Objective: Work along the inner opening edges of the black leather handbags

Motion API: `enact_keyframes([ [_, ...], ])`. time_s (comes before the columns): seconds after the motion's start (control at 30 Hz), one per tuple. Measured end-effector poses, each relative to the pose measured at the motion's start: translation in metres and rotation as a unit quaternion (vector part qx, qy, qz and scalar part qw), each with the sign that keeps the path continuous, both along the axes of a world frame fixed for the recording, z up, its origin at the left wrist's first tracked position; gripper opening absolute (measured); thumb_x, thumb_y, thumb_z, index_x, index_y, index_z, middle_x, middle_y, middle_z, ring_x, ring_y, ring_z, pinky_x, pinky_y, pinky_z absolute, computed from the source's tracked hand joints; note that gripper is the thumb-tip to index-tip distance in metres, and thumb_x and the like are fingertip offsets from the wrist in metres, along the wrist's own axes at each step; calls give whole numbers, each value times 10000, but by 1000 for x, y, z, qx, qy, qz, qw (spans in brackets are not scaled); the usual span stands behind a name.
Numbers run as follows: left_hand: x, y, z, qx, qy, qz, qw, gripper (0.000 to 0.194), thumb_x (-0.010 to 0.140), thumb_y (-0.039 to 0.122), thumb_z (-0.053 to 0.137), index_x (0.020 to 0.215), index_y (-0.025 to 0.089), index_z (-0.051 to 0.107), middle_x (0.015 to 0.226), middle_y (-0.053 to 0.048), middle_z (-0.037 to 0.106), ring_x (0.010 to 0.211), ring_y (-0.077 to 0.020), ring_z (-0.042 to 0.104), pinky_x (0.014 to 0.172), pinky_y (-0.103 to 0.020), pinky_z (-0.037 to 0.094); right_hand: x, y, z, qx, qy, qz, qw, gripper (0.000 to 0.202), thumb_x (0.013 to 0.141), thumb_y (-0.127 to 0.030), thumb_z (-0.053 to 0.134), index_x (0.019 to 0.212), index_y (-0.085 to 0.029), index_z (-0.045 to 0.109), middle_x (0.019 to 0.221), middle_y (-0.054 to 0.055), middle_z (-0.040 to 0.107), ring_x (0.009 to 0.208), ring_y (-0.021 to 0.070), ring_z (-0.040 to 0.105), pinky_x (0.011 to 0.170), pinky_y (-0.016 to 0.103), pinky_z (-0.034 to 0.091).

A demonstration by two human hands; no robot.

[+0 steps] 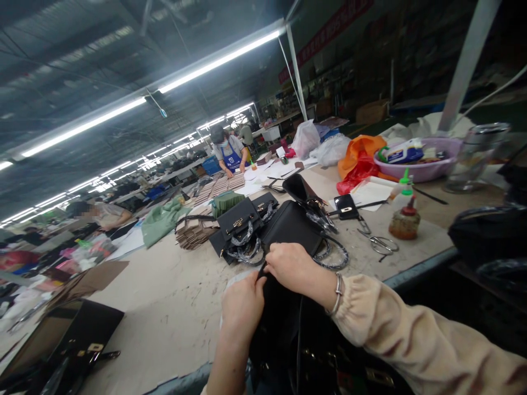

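Observation:
My left hand (242,302) and my right hand (293,266) come close together at the top edge of a black handbag (280,318). Both have their fingers closed on that dark edge, pinching it between thumb and fingers. The bag is near my body at the front of the table, and its lower part is dark, with some gold-coloured metal fittings. Just beyond my hands lie more black handbags (239,219), their handles wrapped in clear plastic. What my fingertips press on is partly hidden.
At the right are scissors (381,244), a glue bottle (405,219), a phone (346,207), a purple basin (432,164) and a glass jar (473,159). Another black bag (78,340) stands at the lower left. A person in a blue apron (231,159) works across the table.

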State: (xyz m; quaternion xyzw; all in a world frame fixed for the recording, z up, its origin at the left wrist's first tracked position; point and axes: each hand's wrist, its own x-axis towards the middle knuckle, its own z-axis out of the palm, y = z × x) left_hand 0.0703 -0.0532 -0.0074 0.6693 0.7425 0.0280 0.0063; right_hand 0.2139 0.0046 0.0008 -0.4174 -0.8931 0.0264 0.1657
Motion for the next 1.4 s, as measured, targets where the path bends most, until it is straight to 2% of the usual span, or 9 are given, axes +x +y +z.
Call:
enact_keyframes([
  [0.23,3,5,-2,-7,-5,12,1000,278,905,324,397,803,216,632,753,-68,706,721,-215,650,581,-272,318,12,-2,6,12,-23,2,1000,236,827,-349,574,795,-154,704,818,74,656,747,195,628,615,264,427],
  [0.5,-1,4,-5,-3,-40,6,999,302,902,344,398,740,211,615,736,-57,699,713,-200,637,579,-266,306,19,0,4,29,-15,-39,999,233,831,-359,578,772,-169,700,806,59,652,741,186,622,594,258,412],
  [0.83,1,5,-5,-9,-27,4,1000,294,899,332,407,745,206,624,705,-50,690,689,-197,633,567,-277,284,14,6,-4,44,9,-55,997,250,835,-369,567,756,-169,695,791,53,653,736,187,620,576,267,389],
  [1.4,5,5,-3,-25,-9,-2,1000,297,907,339,384,775,213,618,736,-51,696,709,-206,639,569,-277,298,15,9,-6,42,16,-64,997,242,826,-378,581,773,-176,702,799,53,649,735,186,618,568,263,390],
])
